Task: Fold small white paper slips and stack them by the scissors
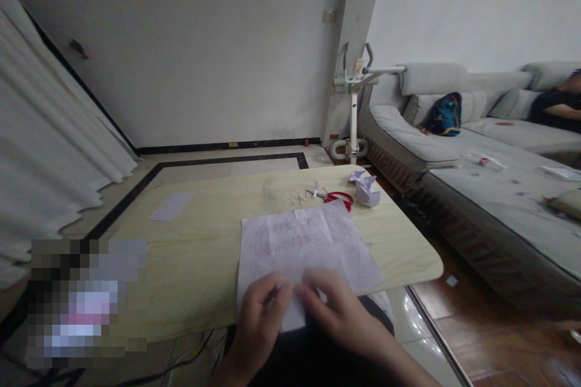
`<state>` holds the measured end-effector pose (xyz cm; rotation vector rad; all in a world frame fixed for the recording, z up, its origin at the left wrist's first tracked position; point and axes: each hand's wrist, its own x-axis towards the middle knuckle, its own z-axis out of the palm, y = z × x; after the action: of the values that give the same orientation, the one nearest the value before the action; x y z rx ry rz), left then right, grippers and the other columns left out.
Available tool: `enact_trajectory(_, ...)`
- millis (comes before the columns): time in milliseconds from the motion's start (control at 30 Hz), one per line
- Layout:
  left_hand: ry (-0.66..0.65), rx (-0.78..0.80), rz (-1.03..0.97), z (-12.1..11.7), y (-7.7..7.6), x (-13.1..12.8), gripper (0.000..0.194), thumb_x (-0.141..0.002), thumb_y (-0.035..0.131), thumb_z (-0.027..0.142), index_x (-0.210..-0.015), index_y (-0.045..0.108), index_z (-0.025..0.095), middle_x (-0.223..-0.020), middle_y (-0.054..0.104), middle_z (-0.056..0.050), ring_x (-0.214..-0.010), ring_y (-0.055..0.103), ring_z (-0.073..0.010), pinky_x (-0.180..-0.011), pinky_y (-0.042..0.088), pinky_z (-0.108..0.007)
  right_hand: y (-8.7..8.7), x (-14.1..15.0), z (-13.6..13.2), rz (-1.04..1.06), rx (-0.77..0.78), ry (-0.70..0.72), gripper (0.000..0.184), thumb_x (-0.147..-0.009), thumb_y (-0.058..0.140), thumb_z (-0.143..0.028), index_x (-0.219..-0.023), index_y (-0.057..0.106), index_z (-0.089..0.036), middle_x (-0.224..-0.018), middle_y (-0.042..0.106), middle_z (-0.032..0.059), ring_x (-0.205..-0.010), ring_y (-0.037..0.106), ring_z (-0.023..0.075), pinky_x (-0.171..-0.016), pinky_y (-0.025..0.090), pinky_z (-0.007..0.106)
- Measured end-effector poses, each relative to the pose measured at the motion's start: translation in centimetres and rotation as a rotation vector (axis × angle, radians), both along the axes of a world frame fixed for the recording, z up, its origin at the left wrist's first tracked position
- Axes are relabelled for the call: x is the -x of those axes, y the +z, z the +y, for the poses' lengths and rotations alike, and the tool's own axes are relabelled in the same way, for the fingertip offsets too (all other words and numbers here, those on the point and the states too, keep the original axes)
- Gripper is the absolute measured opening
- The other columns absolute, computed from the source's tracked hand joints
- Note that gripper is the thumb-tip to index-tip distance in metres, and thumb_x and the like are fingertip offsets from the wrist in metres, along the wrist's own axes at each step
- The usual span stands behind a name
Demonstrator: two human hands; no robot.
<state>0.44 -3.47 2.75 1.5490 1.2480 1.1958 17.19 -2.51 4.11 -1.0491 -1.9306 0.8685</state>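
A large creased sheet of printed paper (304, 242) lies at the near edge of the wooden table. Over its lower edge are my left hand (265, 305) and my right hand (333, 308), close together with fingers curled. Between them a white piece of paper (294, 314) shows, gripped at the fingertips; whether it is part of the printed sheet I cannot tell. Both hands' fingertips are blurred. Beyond the sheet rest red-handled scissors (339, 198), partly at its far edge, with thin paper scraps (299, 198) beside the blades.
Folded or crumpled paper (367, 190) sits at the table's far right corner. A flat paper piece (170, 207) lies on the table (195, 266) at left. A pixelated patch covers the left corner. To the right stand a sofa (481, 193) with a person and white exercise equipment (354, 109).
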Motion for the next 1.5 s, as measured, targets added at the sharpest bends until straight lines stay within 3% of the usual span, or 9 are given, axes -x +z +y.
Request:
enact_trajectory(433,0.059,-0.006,0.125,0.5,0.9,0.1,0.030,-0.091,0.050,0.035,-0.066,0.055,0.019,-0.060,0.053,0.003,-0.060,0.054,-0.0154,-0.056,0.043,-0.021,-0.7,0.0,0.4,0.011,0.047,-0.023,0.033,-0.098,0.048,-0.038,-0.071,0.057,-0.020,-0.061,0.053,-0.0013,-0.059,0.049,0.0151,-0.051,0.037,0.026)
enact_trajectory(800,0.076,-0.028,0.170,1.4,0.4,0.3,0.030,-0.091,0.052,0.035,-0.069,0.064,0.018,-0.060,0.063,0.001,-0.059,0.060,-0.0170,-0.053,0.047,-0.021,-1.0,0.1,0.8,-0.016,0.161,-0.005,0.034,-0.099,0.048,-0.036,-0.070,0.054,-0.020,-0.064,0.054,-0.0024,-0.061,0.049,0.0140,-0.055,0.037,0.025)
enact_trajectory(1133,0.119,-0.077,0.206,1.4,0.2,0.6,0.027,-0.090,0.054,0.034,-0.078,0.072,0.018,-0.070,0.075,-0.003,-0.066,0.071,-0.0210,-0.060,0.055,-0.024,-0.7,0.1,0.8,-0.051,0.132,0.020,0.025,-0.097,0.050,-0.027,-0.074,0.056,-0.020,-0.066,0.057,-0.0017,-0.062,0.051,0.0144,-0.056,0.037,0.026)
enact_trajectory(1500,0.143,-0.167,0.285,1.6,0.1,0.8,0.028,-0.092,0.052,0.032,-0.080,0.073,0.017,-0.073,0.078,-0.005,-0.067,0.073,-0.0211,-0.060,0.057,-0.024,-0.4,0.4,0.8,-0.116,0.143,0.050,0.026,-0.098,0.048,-0.026,-0.074,0.054,-0.019,-0.069,0.058,-0.0015,-0.064,0.052,0.0139,-0.058,0.038,0.025)
